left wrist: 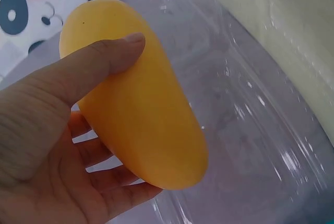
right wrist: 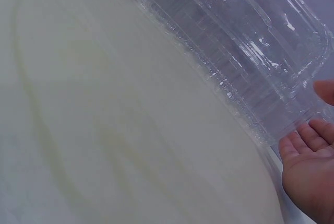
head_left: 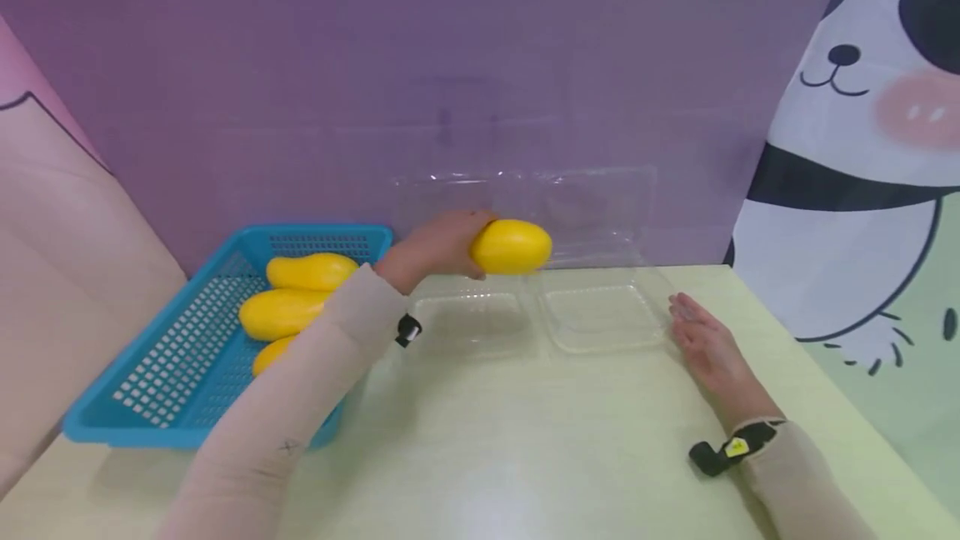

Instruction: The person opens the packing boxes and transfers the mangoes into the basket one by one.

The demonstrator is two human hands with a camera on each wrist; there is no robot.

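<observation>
My left hand (head_left: 450, 248) holds a smooth yellow mango (head_left: 513, 247) in the air above two clear plastic boxes. In the left wrist view the thumb lies across the mango (left wrist: 143, 114), with the fingers curled beneath it. The left clear box (head_left: 472, 323) and the right clear box (head_left: 600, 319) stand side by side, their lids raised against the wall. My right hand (head_left: 705, 348) is beside the right box's outer edge, palm turned up and fingers nearly straight. Whether those fingertips touch the clear plastic (right wrist: 245, 62) I cannot tell.
A blue plastic basket (head_left: 315, 230) stands left of the boxes. Several yellow mangoes (head_left: 277, 315) lie in it, partly hidden by my left sleeve. Behind the pale table (head_left: 510, 448) rises a purple wall (head_left: 450, 65). A panda picture (head_left: 840, 265) covers the wall at right.
</observation>
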